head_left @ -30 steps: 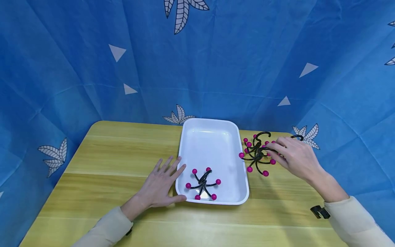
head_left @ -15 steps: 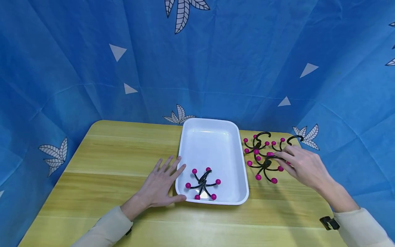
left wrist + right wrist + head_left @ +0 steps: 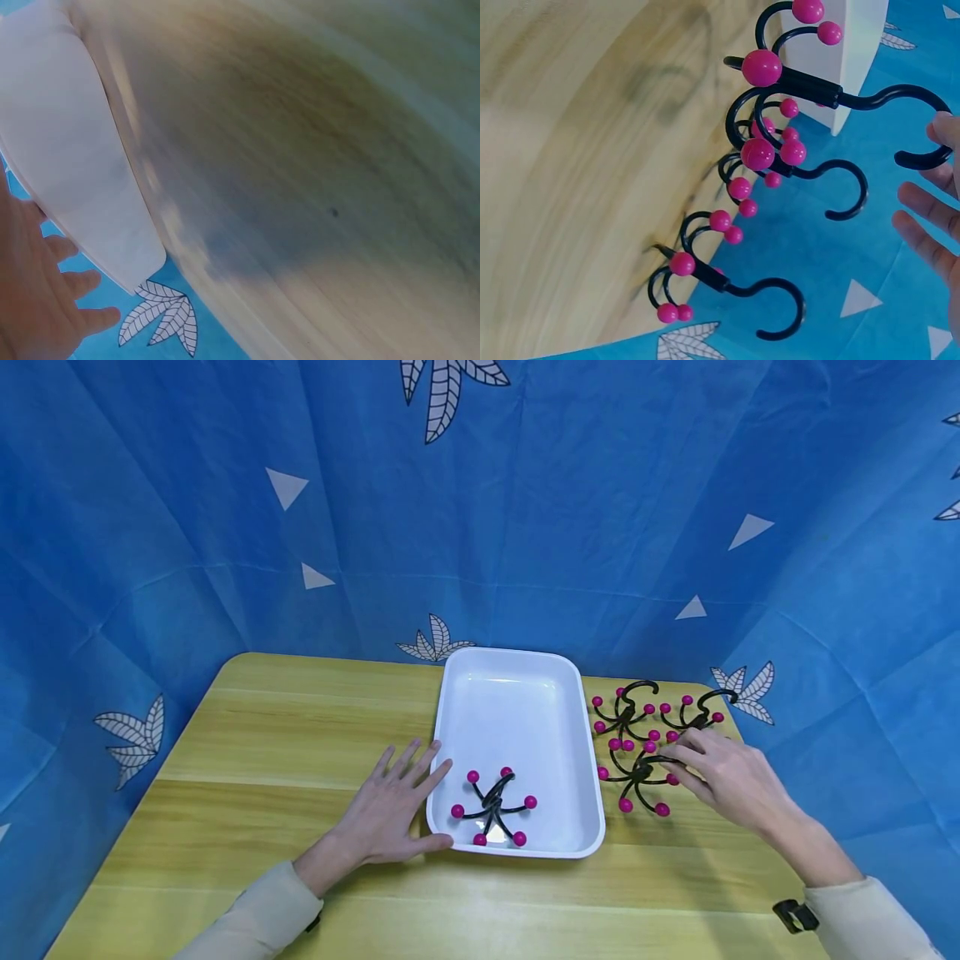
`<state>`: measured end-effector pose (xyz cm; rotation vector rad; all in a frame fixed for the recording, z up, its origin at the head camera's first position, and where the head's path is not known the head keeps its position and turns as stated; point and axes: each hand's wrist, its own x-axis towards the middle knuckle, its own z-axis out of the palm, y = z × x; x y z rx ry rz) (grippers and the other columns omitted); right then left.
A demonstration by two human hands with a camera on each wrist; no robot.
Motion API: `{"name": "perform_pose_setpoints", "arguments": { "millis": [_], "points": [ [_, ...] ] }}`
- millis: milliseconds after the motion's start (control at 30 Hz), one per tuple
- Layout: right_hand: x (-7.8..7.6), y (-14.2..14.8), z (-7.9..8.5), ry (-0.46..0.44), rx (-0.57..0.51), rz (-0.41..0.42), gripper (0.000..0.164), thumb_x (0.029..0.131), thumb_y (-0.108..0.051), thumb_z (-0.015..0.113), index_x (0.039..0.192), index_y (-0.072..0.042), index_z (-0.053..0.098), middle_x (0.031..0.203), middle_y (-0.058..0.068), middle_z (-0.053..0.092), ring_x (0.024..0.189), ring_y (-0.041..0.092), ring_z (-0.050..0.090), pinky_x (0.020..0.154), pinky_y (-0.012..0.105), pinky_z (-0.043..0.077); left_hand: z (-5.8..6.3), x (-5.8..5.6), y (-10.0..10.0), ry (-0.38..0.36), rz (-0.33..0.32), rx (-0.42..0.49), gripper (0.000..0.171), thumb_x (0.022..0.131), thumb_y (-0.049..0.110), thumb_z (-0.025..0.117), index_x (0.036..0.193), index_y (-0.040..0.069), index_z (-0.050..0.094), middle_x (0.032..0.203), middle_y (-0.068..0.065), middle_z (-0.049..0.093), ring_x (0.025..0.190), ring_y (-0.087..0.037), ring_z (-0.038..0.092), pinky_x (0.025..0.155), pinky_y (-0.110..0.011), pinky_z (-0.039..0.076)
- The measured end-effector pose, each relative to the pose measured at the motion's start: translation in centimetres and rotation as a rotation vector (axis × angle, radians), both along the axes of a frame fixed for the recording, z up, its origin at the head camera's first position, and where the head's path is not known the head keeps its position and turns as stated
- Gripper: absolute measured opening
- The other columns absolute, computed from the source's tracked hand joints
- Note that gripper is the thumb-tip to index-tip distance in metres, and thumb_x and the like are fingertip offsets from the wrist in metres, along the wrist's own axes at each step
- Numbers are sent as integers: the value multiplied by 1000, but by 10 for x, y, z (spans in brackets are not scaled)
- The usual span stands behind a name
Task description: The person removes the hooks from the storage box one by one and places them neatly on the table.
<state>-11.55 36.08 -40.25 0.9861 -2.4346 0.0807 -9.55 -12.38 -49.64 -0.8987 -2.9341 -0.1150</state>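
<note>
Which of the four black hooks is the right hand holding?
Of the three beside the white tray, the hook nearest the person: the right hand grips its curved end. The other two hooks are farther back; the fourth hook sits inside the tray.

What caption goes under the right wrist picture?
Right hand holding a black hook with pink balls, two more hooks and a white tray behind.

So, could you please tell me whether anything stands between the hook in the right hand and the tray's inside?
The tray's own raised rim does, just beside the hook, across from the right hand. Two more hooks sit farther back and the left hand is at the opposite rim, all seemingly out of the way.
</note>
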Motion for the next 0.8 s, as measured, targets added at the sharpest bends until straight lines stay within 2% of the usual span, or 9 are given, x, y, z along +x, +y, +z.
{"name": "perform_pose_setpoints", "arguments": {
  "millis": [200, 500, 667, 800],
  "points": [
    [1, 1, -8, -30, 13, 4, 72, 112, -57, 23, 100, -15, 81, 89, 3, 71, 62, 13, 59, 44, 20, 40, 0, 0, 0, -4, 2, 3, 106, 84, 89, 51, 166, 24, 35, 177, -9, 24, 163, -41, 26, 130, -67, 26],
    [1, 1, -19, 4, 9, 27, 68, 113, -55, 26, 96, -17, 80, 84, 1, 66, 60, 10, 52, 45, 23, 42, -1, -1, 1, 2, 7, -10, 106, 84, 90, 50, 166, 25, 35, 177, -8, 24, 163, -41, 26, 130, -67, 27],
    [0, 2, -20, -3, 1, 15, 69, 112, -56, 25, 96, -18, 80, 86, 1, 67, 60, 11, 55, 45, 25, 43, -1, -1, 1, -4, 7, -8, 106, 84, 90, 50, 166, 25, 35, 177, -9, 25, 163, -41, 26, 130, -67, 27],
    [0, 2, -20, -27, -2, 1, 70, 112, -58, 25, 97, -18, 80, 86, 0, 67, 60, 9, 53, 44, 21, 40, 0, 0, 1, -7, 9, -8, 107, 84, 90, 50, 166, 24, 35, 177, -9, 25, 163, -41, 26, 130, -67, 26]
  ]
}}
